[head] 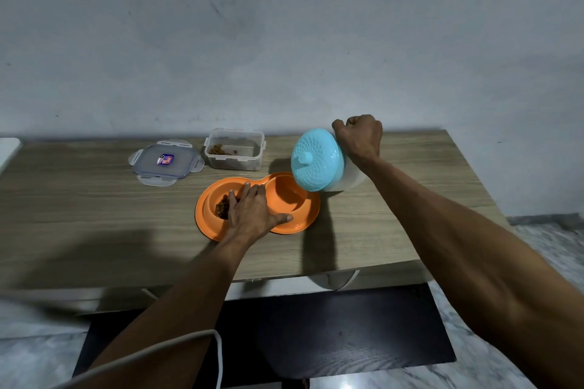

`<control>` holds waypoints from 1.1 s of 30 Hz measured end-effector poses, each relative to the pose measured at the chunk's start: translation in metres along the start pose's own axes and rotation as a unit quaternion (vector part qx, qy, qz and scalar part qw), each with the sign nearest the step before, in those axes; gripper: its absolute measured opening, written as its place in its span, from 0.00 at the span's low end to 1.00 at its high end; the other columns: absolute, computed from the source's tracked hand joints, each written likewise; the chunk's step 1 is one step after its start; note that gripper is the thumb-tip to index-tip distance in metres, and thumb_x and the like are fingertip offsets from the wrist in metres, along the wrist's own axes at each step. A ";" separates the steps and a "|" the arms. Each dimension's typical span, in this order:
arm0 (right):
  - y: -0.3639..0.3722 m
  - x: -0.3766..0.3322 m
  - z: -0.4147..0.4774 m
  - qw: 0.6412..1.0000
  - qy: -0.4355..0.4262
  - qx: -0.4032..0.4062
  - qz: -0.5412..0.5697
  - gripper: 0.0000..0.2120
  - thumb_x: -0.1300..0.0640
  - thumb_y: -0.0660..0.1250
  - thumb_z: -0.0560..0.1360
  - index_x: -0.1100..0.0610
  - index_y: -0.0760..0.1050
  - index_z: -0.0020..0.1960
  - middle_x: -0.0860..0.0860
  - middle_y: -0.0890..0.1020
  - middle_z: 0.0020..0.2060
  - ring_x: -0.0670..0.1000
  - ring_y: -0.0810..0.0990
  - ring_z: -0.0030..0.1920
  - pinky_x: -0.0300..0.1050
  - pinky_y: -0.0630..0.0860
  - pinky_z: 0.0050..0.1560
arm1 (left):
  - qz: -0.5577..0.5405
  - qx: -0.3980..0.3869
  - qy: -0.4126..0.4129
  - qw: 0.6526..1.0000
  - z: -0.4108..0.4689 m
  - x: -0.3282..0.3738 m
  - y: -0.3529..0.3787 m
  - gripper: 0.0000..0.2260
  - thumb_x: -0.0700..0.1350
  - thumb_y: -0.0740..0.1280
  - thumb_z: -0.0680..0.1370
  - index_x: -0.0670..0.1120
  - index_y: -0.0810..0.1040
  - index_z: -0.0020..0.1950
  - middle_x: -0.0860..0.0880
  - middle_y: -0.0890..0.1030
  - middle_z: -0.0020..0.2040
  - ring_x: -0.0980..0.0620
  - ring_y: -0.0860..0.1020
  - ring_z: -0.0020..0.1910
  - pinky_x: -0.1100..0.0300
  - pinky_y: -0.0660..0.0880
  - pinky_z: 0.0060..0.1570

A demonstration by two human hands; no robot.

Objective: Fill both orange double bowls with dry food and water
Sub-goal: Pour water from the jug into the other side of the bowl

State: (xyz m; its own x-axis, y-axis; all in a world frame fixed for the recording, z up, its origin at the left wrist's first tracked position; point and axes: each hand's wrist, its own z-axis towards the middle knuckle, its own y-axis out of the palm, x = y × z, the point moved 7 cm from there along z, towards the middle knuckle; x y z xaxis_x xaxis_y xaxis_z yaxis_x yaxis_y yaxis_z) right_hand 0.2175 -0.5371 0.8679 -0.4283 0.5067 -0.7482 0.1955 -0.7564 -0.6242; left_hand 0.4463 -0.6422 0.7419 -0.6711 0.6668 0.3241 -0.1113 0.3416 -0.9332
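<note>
Nearest me, a white cord point(218, 357) is curling over my left forearm. Behind and to the left of the orange double bowl point(301, 219), a clear lid point(166, 163) is lying flat on the tabletop point(94, 205). Just behind the bowl, a clear container point(234, 161) is holding a little dry food point(218, 149). My left hand point(252, 210) is resting flat, fingers spread, over the bowl's left compartment, where more food is sitting. Above the right compartment, my right hand point(358, 136) is gripping a white jug point(352, 178) with a blue lid point(314, 161), tipping it toward the bowl.
</note>
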 end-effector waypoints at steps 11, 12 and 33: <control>0.003 -0.027 -0.001 0.996 -0.074 -0.006 -0.046 0.23 0.55 0.65 0.69 0.56 0.56 0.22 0.51 0.58 0.19 0.52 0.56 0.25 0.46 0.63 0.36 | 0.003 0.000 -0.001 1.000 0.001 -0.001 0.001 0.47 0.70 0.67 0.68 0.44 0.60 0.77 0.45 0.65 0.77 0.44 0.54 0.79 0.37 0.46 0.75; 0.003 -0.028 -0.001 0.995 -0.081 -0.008 -0.050 0.23 0.55 0.65 0.69 0.56 0.56 0.22 0.51 0.58 0.19 0.52 0.56 0.25 0.46 0.62 0.37 | 0.003 -0.002 -0.003 1.000 0.001 -0.001 0.001 0.47 0.70 0.67 0.68 0.44 0.60 0.77 0.45 0.64 0.77 0.45 0.54 0.79 0.38 0.45 0.75; 0.003 -0.041 0.003 0.989 -0.126 -0.005 -0.083 0.23 0.54 0.65 0.72 0.55 0.60 0.21 0.48 0.61 0.18 0.49 0.59 0.24 0.49 0.70 0.43 | 0.013 -0.003 -0.001 1.000 -0.002 0.002 -0.002 0.45 0.70 0.67 0.69 0.45 0.60 0.77 0.45 0.63 0.77 0.44 0.54 0.79 0.38 0.44 0.75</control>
State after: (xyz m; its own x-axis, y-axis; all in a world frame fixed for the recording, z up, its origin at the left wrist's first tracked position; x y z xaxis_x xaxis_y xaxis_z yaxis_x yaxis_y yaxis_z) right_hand 0.2335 -0.5614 0.8973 -0.6609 0.5038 -0.5562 0.1120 -0.6666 -0.7369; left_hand 0.4467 -0.6400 0.7451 -0.6746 0.6743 0.3004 -0.0898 0.3290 -0.9401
